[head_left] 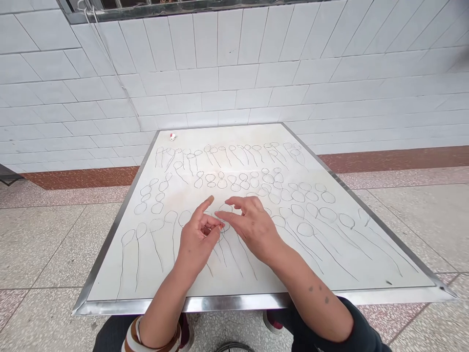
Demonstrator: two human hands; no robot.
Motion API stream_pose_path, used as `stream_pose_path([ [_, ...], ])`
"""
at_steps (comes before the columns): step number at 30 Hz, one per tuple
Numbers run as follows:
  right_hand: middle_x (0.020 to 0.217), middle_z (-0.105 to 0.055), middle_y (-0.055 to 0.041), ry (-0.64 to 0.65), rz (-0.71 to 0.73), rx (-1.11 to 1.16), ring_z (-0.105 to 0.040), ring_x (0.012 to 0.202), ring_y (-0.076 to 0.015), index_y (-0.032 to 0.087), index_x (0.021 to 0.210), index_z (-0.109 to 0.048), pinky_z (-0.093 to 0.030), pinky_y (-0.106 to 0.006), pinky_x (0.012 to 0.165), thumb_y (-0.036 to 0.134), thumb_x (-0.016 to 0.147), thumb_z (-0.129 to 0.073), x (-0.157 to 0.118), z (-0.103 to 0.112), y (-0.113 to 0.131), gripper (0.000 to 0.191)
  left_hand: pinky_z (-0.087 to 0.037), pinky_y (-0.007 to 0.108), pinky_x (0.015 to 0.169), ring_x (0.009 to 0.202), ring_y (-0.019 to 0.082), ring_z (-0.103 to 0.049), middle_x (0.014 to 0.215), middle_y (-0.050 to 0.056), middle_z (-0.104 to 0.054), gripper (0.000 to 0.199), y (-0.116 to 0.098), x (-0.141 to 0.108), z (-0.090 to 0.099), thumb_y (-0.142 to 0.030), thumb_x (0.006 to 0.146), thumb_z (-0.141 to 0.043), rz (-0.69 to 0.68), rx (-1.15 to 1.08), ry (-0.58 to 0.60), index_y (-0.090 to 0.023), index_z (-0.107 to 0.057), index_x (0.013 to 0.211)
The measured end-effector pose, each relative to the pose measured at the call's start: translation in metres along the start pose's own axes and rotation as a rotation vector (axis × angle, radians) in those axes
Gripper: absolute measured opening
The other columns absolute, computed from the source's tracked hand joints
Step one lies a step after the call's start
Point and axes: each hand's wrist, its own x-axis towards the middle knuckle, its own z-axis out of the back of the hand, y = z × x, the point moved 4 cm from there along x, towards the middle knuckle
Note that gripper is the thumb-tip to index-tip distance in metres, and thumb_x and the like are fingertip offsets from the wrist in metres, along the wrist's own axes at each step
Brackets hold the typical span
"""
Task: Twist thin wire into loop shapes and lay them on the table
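Note:
Over the middle of the white table [238,288], near its front edge, my two hands are close together. My left hand [198,239] pinches a thin wire between thumb and a finger, its index finger raised. Beside it my right hand [252,225] has its thumb and index finger apart around a wire loop; whether it touches the loop is too small to tell. Wires with one round loop and a long tail, such as one wire loop [128,237] at the left, lie in a front row. Figure-eight wire pieces [222,180] lie in the middle.
Another row of looped wires [208,148] lies towards the back. A small red and white object [173,137] sits at the back left corner, and a small dark piece [389,282] at the front right. The table has a metal rim; a tiled wall [234,78] stands behind.

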Motion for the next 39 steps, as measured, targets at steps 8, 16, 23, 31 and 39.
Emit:
stream_pose_path([
  [8, 0.099, -0.066, -0.0054, 0.003, -0.018, 0.054, -0.05, 0.084, -0.0196, 0.025, 0.089, -0.067, -0.045, -0.031, 0.063, 0.01, 0.093, -0.047, 0.003, 0.004, -0.011, 0.025, -0.046, 0.034, 0.082, 0.09, 0.019, -0.063, 0.083, 0.001, -0.069, 0.052, -0.004, 0.002, 0.005, -0.032, 0.084, -0.064, -0.002, -0.041, 0.003, -0.029, -0.052, 0.135],
  [16, 0.083, -0.064, -0.0045, -0.059, -0.109, 0.16, -0.055, 0.081, -0.0184, 0.024, 0.095, -0.065, -0.048, -0.032, 0.066, 0.019, 0.097, -0.046, 0.005, 0.001, -0.006, 0.02, -0.048, 0.031, 0.089, 0.091, 0.014, -0.06, 0.103, 0.003, -0.068, 0.053, 0.003, 0.005, 0.004, -0.027, 0.076, -0.074, -0.041, -0.254, -0.061, -0.029, -0.058, 0.126],
  [23, 0.086, -0.064, -0.005, -0.06, -0.087, 0.181, -0.056, 0.081, -0.018, 0.026, 0.099, -0.066, -0.049, -0.031, 0.064, 0.015, 0.096, -0.044, 0.0, -0.006, 0.002, 0.025, -0.051, 0.032, 0.085, 0.08, 0.013, -0.062, 0.09, 0.001, -0.067, 0.042, 0.009, 0.002, -0.003, -0.028, 0.076, -0.074, -0.016, -0.353, -0.146, -0.025, -0.065, 0.117],
  [31, 0.086, -0.063, -0.0049, -0.033, -0.108, 0.26, -0.059, 0.082, -0.0176, 0.026, 0.097, -0.064, -0.051, -0.031, 0.067, 0.017, 0.097, -0.043, 0.001, -0.006, 0.005, 0.022, -0.049, 0.031, 0.084, 0.073, 0.011, -0.06, 0.079, -0.002, -0.064, 0.04, 0.011, 0.002, -0.004, -0.024, 0.074, -0.075, -0.029, -0.387, -0.171, -0.024, -0.066, 0.113],
  [39, 0.084, -0.059, -0.0016, -0.008, -0.584, 0.608, -0.059, 0.068, -0.0144, 0.024, 0.091, -0.049, -0.048, -0.028, 0.058, 0.025, 0.091, -0.048, -0.005, -0.014, 0.0, 0.001, -0.051, 0.03, 0.08, 0.069, 0.01, -0.061, 0.079, -0.002, -0.065, 0.043, 0.01, 0.005, 0.008, -0.022, 0.076, -0.074, -0.043, -0.405, -0.271, -0.023, -0.063, 0.117],
])
